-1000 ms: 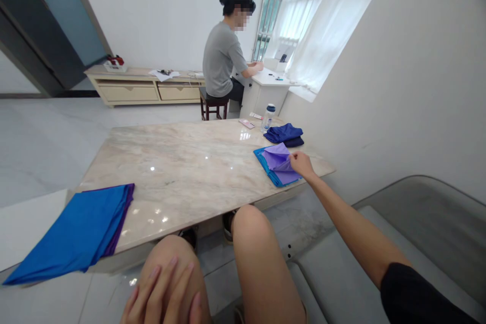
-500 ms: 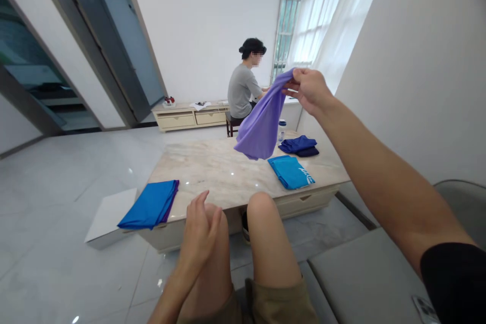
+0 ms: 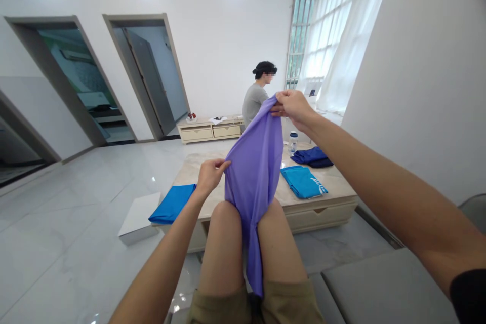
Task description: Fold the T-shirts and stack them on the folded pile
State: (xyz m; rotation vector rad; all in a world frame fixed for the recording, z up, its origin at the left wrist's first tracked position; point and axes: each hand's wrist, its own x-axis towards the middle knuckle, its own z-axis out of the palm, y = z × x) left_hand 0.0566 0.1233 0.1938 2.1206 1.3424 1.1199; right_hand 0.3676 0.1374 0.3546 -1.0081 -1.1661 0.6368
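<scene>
A thin purple cloth point(image 3: 254, 162) hangs between my two hands, its lower end drooping between my knees. My right hand point(image 3: 294, 107) is raised and pinches its top corner. Lower and to the left, my left hand point(image 3: 211, 173) pinches the left edge between thumb and fingers. Whether the cloth is a garment I cannot tell. On the marble-topped table point(image 3: 224, 195) behind it lie folded cloths: a blue one point(image 3: 174, 203) at the left, a light blue one with white lettering point(image 3: 304, 182) at the right, and a dark blue one point(image 3: 313, 156) behind that.
A clear bottle with a blue lid point(image 3: 292, 143) stands at the table's back right. A white box point(image 3: 139, 217) sits on the floor by the left end. Beyond, a person in a grey shirt point(image 3: 253, 104) sits near a low cabinet point(image 3: 197, 134). A grey seat point(image 3: 379, 283) is beside me.
My left hand has risen from near my knee and taken hold of the cloth's left edge. The cloth is now spread and lower, nearer my lap. The head view has tilted up.
</scene>
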